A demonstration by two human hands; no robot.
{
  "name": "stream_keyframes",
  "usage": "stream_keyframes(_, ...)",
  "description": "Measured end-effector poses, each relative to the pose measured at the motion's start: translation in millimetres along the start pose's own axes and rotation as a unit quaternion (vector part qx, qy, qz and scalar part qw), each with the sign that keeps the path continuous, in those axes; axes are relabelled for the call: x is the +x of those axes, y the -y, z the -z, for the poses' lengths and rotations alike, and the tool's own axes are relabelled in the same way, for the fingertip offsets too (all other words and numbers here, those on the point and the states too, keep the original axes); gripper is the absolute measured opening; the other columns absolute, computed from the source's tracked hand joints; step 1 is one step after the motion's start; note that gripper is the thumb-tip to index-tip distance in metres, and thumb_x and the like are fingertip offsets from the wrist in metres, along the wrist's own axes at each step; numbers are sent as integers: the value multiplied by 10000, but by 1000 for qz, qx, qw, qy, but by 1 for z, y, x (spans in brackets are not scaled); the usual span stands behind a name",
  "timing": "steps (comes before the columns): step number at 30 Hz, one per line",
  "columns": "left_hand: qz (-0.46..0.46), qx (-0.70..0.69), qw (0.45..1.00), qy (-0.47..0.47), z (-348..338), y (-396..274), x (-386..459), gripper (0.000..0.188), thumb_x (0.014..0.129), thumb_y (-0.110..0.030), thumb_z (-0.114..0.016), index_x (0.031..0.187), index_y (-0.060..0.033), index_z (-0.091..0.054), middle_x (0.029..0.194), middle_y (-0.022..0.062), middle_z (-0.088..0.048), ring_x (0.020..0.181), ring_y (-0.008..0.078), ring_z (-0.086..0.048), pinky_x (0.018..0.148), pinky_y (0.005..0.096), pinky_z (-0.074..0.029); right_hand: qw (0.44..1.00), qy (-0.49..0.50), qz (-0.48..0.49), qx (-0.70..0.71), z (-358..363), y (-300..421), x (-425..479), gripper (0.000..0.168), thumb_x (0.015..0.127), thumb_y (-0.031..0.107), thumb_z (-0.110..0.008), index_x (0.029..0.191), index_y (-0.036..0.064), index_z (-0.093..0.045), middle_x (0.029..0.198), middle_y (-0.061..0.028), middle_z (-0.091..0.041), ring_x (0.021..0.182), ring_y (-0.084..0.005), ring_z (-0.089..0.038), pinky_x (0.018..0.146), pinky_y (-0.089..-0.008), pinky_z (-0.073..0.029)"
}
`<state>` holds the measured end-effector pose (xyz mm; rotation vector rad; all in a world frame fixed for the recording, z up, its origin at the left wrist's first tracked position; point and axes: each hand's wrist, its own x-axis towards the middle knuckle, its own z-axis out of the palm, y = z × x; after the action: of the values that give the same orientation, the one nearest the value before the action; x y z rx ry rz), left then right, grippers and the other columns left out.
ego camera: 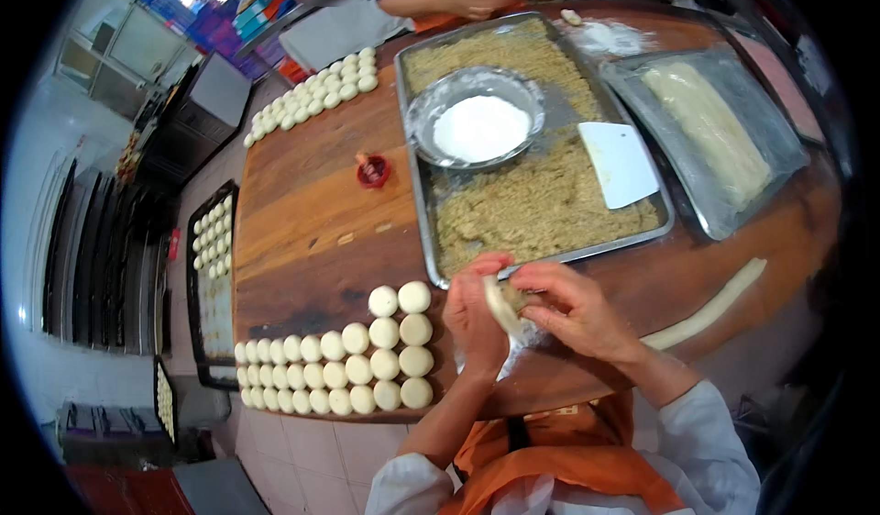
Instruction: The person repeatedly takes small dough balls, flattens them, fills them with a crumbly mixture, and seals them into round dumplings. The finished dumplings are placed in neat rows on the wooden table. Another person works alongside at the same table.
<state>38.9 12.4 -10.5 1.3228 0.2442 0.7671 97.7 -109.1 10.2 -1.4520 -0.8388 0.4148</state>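
Observation:
My left hand (476,319) holds a flattened piece of pale dough (501,306) on edge, curved in its palm. Against the dough's inner side, the fingertips of my right hand (574,305) grip a clump of tan crumbly filling (521,297). Both hands are over the near edge of a large metal tray (426,233) spread with crumbly filling (509,219). White flour (512,360) dusts the table under the hands. A long rope of dough (708,306) lies beside my right forearm. To the left, round flattened dough pieces (357,370) stand in rows.
A metal bowl of white flour (481,130) and a white plastic scraper (619,164) rest in the tray. Right of it, a second tray holds a dough slab (708,130) under plastic. A small red dish (372,171) stands left on the wooden table (309,205). Another person's arm (426,4) is across.

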Motion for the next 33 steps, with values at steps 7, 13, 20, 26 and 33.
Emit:
stream_keyframes(7,185,-42,981,25,-5,25,-7,491,937,-316,-258,1162,49,-498,1201,161,-510,1138,252,-455,979,370,-323,991,-28,74,-110,-15,-34,-32,312,831,55,-532,1139,13,-513,1083,-137,-517,984,-273,-531,830,-325,-433)
stream_keyframes(13,-72,396,915,-18,-19,-19,-6,313,835,-224,-482,1052,-6,-534,864,189,-602,763,267,-592,684,367,-476,996,-69,38,-52,-18,-21,-27,314,859,84,-542,1164,8,-523,1074,-120,-555,963,-220,-558,822,-296,-441)
stream_keyframes(20,157,-81,974,-139,-32,-8,-15,393,916,-327,-365,980,20,-537,897,101,-542,847,195,-518,782,305,-428,984,-77,129,-95,-18,-18,-24,330,811,36,-585,1136,4,-538,1095,-134,-546,978,-254,-555,829,-296,-451)
stream_keyframes(26,60,-95,981,-157,-27,-1,-17,232,869,-211,-449,746,-24,-513,750,68,-514,725,167,-511,683,291,-424,956,-83,202,-197,-19,-9,-25,309,766,4,-588,1071,-31,-550,1037,-148,-554,925,-273,-570,765,-304,-483)
stream_keyframes(33,96,-142,975,-144,-32,10,-41,489,908,-337,-390,1222,37,-410,1090,159,-519,970,255,-524,874,331,-397,988,-44,84,-120,-6,-5,-16,205,732,-42,-578,930,-3,-612,905,-112,-593,815,-203,-576,681,-260,-463)
